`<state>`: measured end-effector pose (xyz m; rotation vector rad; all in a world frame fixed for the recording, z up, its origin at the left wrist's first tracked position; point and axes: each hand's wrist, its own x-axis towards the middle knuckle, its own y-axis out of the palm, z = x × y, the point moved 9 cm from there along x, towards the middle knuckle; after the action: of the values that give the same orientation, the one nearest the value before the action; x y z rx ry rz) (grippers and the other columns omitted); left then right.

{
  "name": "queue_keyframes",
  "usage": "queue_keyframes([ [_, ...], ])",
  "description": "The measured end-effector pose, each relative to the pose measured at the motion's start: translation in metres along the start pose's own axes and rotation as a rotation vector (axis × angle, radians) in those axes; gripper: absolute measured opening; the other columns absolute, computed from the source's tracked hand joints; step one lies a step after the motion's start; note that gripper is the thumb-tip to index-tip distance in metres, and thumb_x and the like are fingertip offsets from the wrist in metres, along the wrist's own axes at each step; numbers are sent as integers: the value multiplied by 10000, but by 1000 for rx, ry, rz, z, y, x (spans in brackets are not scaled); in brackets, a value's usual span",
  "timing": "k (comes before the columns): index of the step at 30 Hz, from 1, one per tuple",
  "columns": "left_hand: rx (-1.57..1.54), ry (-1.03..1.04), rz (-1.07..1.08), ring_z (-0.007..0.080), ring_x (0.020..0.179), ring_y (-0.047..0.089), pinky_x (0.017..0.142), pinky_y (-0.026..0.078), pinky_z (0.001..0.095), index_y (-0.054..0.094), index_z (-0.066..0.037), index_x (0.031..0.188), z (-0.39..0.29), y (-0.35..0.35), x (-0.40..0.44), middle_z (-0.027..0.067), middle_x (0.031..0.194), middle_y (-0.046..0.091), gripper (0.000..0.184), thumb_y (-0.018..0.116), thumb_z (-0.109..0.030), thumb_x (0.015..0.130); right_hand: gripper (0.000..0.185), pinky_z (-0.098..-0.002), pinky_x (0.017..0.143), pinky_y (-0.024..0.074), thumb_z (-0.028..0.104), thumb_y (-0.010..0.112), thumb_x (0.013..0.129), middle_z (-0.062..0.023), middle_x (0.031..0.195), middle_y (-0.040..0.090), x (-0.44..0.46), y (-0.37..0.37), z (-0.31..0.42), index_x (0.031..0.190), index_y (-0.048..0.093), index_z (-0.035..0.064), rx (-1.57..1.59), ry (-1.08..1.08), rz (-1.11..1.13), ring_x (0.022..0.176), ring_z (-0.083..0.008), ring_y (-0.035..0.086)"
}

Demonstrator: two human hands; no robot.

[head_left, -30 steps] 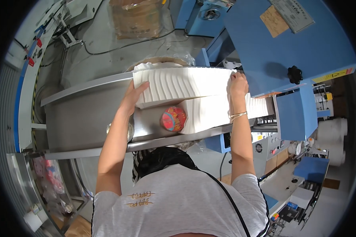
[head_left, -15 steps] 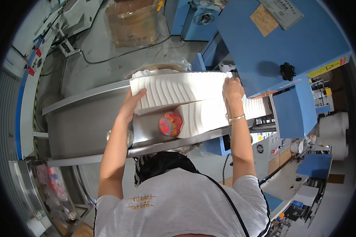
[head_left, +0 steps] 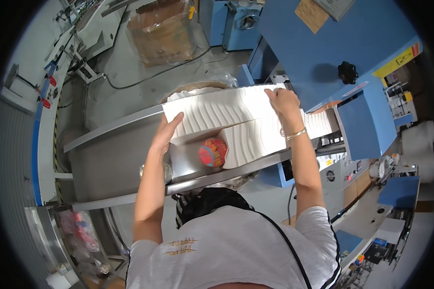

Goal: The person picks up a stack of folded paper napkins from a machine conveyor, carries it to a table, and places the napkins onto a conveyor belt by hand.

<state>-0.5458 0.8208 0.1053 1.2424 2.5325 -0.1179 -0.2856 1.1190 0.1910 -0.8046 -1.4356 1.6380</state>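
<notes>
Two rows of white stacked sheets (head_left: 212, 111) lie side by side in a long metal trough (head_left: 115, 156). My left hand (head_left: 168, 130) presses on the left end of the far row, its thumb on top and its other fingers behind. At the far row's right end, my right hand (head_left: 285, 102) grips the stack, thumb and fingers bent over its edge. A round red patterned object (head_left: 212, 152) rests against the left end of the near row. Beneath my left forearm, a round glass-like object (head_left: 168, 172) is partly hidden.
A large blue machine (head_left: 313, 53) stands at the trough's right end, with a black knob (head_left: 347, 72). Beyond the trough, a cardboard box (head_left: 161, 38) in plastic sits on the floor near a cable. A metal rack (head_left: 48, 241) stands at lower left.
The view has shifted and tilted slightly. My right hand has turned, with its thumb now reaching left over the stack. My left hand keeps its place at the far row's left end.
</notes>
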Motion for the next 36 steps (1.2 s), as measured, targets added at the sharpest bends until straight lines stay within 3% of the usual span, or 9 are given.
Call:
queue_keyframes([
  [3, 65, -46, 27, 264, 1401, 316, 1140, 226, 363, 230, -24, 1507, 0, 1, -1, 151, 1501, 367, 845, 674, -384, 885, 688, -441, 814, 508, 649, 484, 885, -198, 869, 701, 6, 2, 1, 845, 712, 2, 25, -55, 40, 906, -371, 670],
  [6, 134, -80, 73, 249, 1394, 328, 1136, 236, 363, 222, -32, 1509, -4, 5, 1, 139, 1502, 367, 831, 659, -389, 900, 761, -416, 774, 517, 713, 528, 818, -189, 767, 680, 6, 11, 4, 862, 672, -33, 55, -22, 380, 782, -311, 688],
  [9, 94, -80, 95, 251, 1386, 338, 1126, 255, 367, 243, -32, 1494, -3, 6, 5, 137, 1490, 380, 842, 685, -394, 875, 816, -375, 663, 521, 736, 596, 753, -141, 642, 624, 1, 16, 5, 916, 623, -62, 109, -21, 509, 638, -227, 650],
  [12, 13, -34, 112, 248, 1353, 375, 1104, 293, 365, 257, -28, 1472, 1, 9, 10, 133, 1443, 421, 851, 722, -373, 848, 807, -373, 686, 533, 724, 605, 746, -130, 660, 663, 6, 18, 7, 762, 659, -82, 107, -39, 463, 616, -245, 656],
  [18, -126, 18, 122, 223, 1234, 482, 1026, 403, 353, 255, -26, 1420, 10, 11, 22, 112, 1321, 496, 834, 778, -250, 810, 802, -311, 628, 529, 643, 734, 688, -129, 630, 646, 8, 35, 8, 961, 590, -97, 280, -12, 410, 582, -208, 647],
  [22, -168, 44, 119, 222, 1179, 527, 984, 449, 350, 269, -28, 1399, 8, 0, 16, 107, 1293, 514, 807, 782, -205, 802, 766, -328, 660, 528, 639, 734, 682, -128, 607, 642, 2, 32, 33, 895, 597, -84, 262, -75, 370, 601, -230, 652],
  [28, -135, -4, 21, 241, 1142, 562, 962, 459, 346, 319, -36, 1400, -5, -65, -14, 96, 1299, 533, 787, 787, -201, 789, 721, -349, 724, 526, 643, 739, 668, -140, 614, 654, -6, 48, 95, 762, 627, -63, 283, -126, 363, 672, -263, 670],
  [33, -21, -41, -79, 252, 1255, 484, 1037, 381, 350, 334, -33, 1429, 10, -160, -36, 120, 1376, 492, 808, 773, -295, 804, 654, -368, 746, 530, 662, 640, 745, -109, 612, 673, -39, 50, 186, 549, 681, 39, 121, -279, 362, 661, -273, 680],
  [36, 5, -30, -15, 256, 1332, 410, 1088, 312, 345, 321, -22, 1453, 16, -225, -49, 145, 1416, 461, 808, 738, -334, 836, 632, -365, 734, 535, 652, 652, 738, -89, 609, 676, -64, 70, 245, 572, 692, 43, 150, -269, 419, 668, -257, 685],
])
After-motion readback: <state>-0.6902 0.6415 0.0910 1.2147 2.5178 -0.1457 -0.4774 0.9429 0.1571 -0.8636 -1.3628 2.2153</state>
